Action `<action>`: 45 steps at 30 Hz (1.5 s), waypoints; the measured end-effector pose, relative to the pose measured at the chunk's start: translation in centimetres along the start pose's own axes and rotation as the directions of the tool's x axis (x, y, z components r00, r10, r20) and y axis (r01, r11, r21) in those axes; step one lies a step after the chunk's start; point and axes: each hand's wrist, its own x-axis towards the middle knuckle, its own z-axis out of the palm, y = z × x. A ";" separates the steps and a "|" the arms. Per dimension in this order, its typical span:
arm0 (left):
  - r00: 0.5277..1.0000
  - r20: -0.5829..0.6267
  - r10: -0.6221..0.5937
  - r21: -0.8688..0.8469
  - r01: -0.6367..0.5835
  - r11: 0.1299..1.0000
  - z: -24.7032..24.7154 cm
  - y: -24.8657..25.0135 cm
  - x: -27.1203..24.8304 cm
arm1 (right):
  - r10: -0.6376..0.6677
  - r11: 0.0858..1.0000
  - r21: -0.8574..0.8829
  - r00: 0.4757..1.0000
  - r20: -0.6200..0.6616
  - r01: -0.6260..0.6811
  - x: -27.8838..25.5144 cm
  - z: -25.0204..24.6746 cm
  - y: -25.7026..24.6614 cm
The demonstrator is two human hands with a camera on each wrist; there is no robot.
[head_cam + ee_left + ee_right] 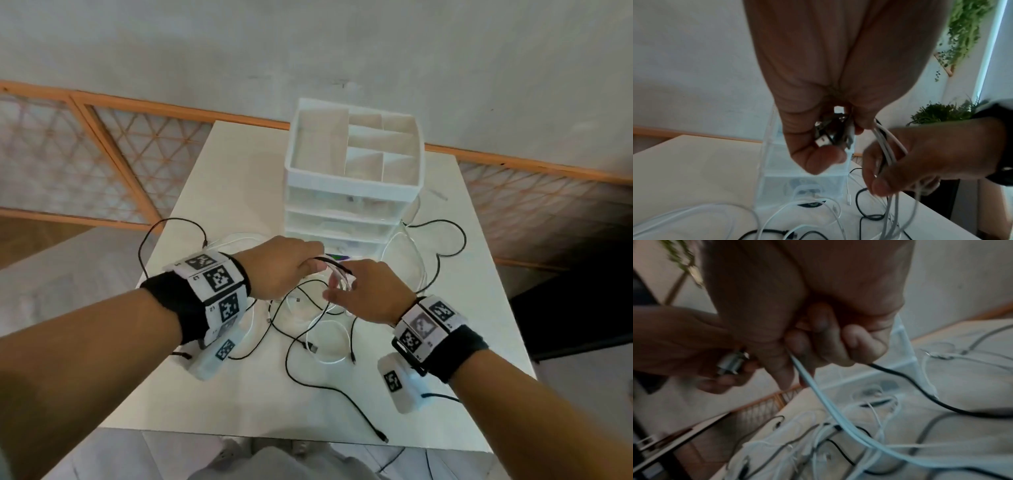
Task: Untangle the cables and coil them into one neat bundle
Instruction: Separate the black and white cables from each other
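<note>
Just right of the left hand point(281, 270) clutching gathered plug ends point(828, 136), the right hand point(370, 291) pinches thin white and black cable strands point(888, 146) trailing downward.

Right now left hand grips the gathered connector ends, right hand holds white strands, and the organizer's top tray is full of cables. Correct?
One error: the organizer top tray holds no cables, per the head view. Left hand does grip the connector ends; right hand holds white strands.

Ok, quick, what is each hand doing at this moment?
Left hand: closed, gripping a bunch of cable plug ends.
Right hand: closed, pinching the white cables, with a black cable running through too.
</note>
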 end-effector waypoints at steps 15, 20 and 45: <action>0.874 0.067 -0.482 0.041 0.480 0.876 4.8 -5.9 -4.8 | 0.345 0.937 0.177 0.882 -0.320 -0.302 0.4 3.0 5.7; 0.807 0.088 -0.584 -0.606 0.509 0.611 4.2 -5.8 -5.1 | 0.054 0.989 -0.113 0.939 -0.339 -0.097 -3.4 10.1 0.8; 0.760 0.075 -0.646 -0.870 0.367 0.330 1.1 -4.0 -4.2 | -0.060 0.998 -0.017 0.788 -0.613 0.062 -1.9 -1.1 -1.2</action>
